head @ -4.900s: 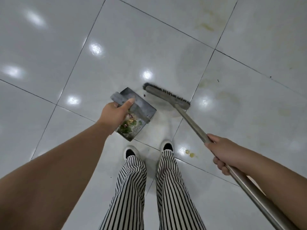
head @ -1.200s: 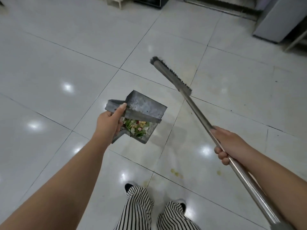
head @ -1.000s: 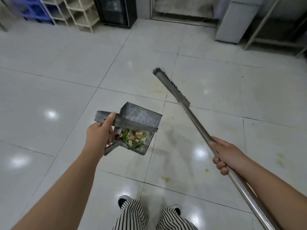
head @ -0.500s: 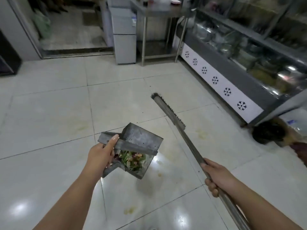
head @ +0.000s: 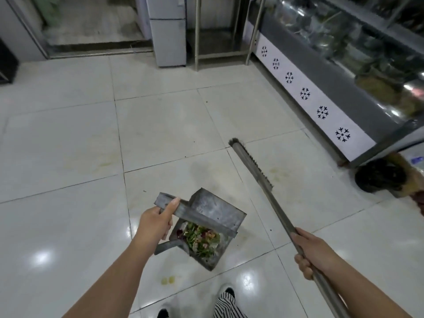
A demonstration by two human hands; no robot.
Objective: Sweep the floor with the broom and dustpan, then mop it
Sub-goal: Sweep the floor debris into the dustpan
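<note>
A metal dustpan (head: pixel 215 212) is held off the floor at the lower centre of the frame. Its flat handle is gripped by the left hand (head: pixel 154 223), with the thumb laid along the top of the handle and the fingers curled beneath. A heap of green and reddish food scraps (head: pixel 199 237) is seen lying inside the pan. The broom (head: pixel 275 203) is held on the right side of the frame; its metal shaft is clasped by the right hand (head: pixel 312 253), fingers wrapped around it. The shaft is seen running up and to the left from the lower right corner, and the bristled broom head (head: pixel 251 164) is placed right of centre, pointing toward the upper left.

White glossy floor tiles (head: pixel 68 157) are shown across most of the frame, marked with faint yellowish stains, and a small yellowish blob (head: pixel 167 280) is seen on the tile below the dustpan. A glass display case (head: pixel 344 76) with a row of snowflake marks is found along the upper right, and a small white refrigerator (head: pixel 168 31) stands at the upper centre beside metal legs. A dark round bin (head: pixel 378 177) is set at the right edge. A striped trouser leg (head: pixel 227 306) and a shoe are visible at the bottom edge.
</note>
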